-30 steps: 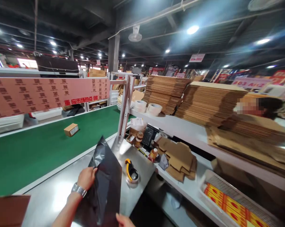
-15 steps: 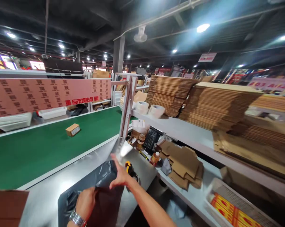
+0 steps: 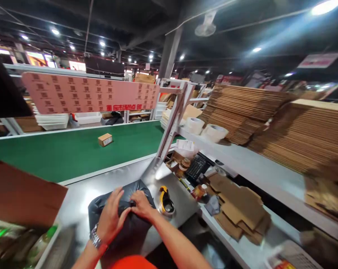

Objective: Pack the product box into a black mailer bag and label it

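A black plastic mailing bag (image 3: 135,239), with something bulky inside, lies on the metal table (image 3: 76,198) in front of me. My left hand (image 3: 110,213), with a metal watch at the wrist, rests along the bag's left side, fingers stretched and thumb out to the right. My right hand (image 3: 141,204) has its fingers curled on the bag's top, pinching gathered plastic. The left thumb tip comes close to the right fingers. To the right of the bag lies a yellow and black tape dispenser (image 3: 166,201), apart from both hands.
Behind the table runs a green conveyor belt (image 3: 70,157) carrying a small cardboard box (image 3: 105,139). Flattened cardboard (image 3: 236,201), a keyboard (image 3: 198,167) and a bottle (image 3: 199,192) sit on the right shelf. A brown carton (image 3: 23,194) stands at left. Tape rolls (image 3: 214,132) are above.
My right hand has come down from the bag's far edge and closed on its top. My left hand has opened from its grip. The view has turned left.
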`<state>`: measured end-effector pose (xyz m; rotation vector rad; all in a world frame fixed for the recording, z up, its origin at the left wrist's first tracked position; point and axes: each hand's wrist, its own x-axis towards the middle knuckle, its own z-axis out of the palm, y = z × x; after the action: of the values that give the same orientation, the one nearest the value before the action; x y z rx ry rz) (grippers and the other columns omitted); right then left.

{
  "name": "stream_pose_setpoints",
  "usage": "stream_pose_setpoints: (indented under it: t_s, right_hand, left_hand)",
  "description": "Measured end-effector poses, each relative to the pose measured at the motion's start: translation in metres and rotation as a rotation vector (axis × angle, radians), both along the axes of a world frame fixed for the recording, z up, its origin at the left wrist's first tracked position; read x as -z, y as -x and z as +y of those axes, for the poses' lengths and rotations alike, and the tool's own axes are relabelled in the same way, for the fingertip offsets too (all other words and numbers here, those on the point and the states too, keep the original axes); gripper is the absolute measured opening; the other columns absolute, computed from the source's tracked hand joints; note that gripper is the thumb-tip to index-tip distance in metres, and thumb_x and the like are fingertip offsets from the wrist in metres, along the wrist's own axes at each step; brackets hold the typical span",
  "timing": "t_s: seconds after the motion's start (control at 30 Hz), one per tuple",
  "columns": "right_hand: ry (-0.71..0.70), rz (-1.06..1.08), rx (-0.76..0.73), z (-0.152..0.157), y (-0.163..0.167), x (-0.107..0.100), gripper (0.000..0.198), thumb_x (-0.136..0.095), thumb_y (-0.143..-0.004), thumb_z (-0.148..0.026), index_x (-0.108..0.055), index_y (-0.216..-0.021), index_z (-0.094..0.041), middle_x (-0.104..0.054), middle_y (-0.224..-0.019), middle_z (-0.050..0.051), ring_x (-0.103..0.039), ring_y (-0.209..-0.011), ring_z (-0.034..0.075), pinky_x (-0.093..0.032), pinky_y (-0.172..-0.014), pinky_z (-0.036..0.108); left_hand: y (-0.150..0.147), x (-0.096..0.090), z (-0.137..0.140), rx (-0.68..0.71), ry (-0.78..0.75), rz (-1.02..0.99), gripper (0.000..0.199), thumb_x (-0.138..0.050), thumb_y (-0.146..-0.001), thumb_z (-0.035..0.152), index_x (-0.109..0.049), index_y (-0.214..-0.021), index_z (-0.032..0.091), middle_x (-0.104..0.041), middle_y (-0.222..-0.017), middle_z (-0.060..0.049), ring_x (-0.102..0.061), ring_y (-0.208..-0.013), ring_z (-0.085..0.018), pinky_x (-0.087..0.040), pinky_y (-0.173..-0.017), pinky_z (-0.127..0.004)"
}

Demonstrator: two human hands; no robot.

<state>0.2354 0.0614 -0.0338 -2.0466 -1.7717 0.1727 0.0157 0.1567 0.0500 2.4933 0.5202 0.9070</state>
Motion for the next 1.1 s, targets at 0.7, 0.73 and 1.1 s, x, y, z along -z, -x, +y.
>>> stream_pose_setpoints:
  t_s: [0.7, 0.73, 1.1]
  right_hand:
    - [0.160, -0.123, 0.203, -0.021, 0.048, -0.040, 0.017, -0.073, -0.091, -0.030, -0.073, -0.102, -0.018, -0.077, -0.105, 0.007, -0.061, -0.102, 0.025, -0.039, -0.092, 0.040]
    - [0.166, -0.130, 0.205, -0.027, 0.052, -0.040, 0.017, -0.072, -0.092, -0.032, -0.072, -0.102, -0.018, -0.077, -0.104, 0.007, -0.061, -0.101, 0.025, -0.039, -0.092, 0.040]
    - [0.340, -0.208, 0.099, -0.030, 0.066, -0.042, 0.039, -0.065, -0.100, -0.050, -0.080, -0.100, -0.014, -0.085, -0.103, 0.013, -0.071, -0.096, 0.027, -0.047, -0.101, 0.044]
  left_hand:
    - [0.030, 0.108, 0.032, 0.139, -0.107, 0.447, 0.076, -0.058, -0.087, 0.006, -0.059, -0.161, 0.018, -0.055, -0.173, -0.015, -0.047, -0.164, -0.037, -0.040, -0.137, -0.065]
    - [0.031, 0.110, 0.032, 0.169, -0.135, 0.469, 0.080, -0.054, -0.083, 0.000, -0.061, -0.160, 0.019, -0.054, -0.173, -0.012, -0.047, -0.164, -0.035, -0.042, -0.137, -0.062]
    - [0.027, 0.125, 0.024, 0.160, -0.333, 0.433, 0.078, -0.040, -0.082, -0.010, -0.070, -0.151, 0.010, -0.065, -0.162, -0.015, -0.061, -0.153, -0.031, -0.056, -0.127, -0.049]
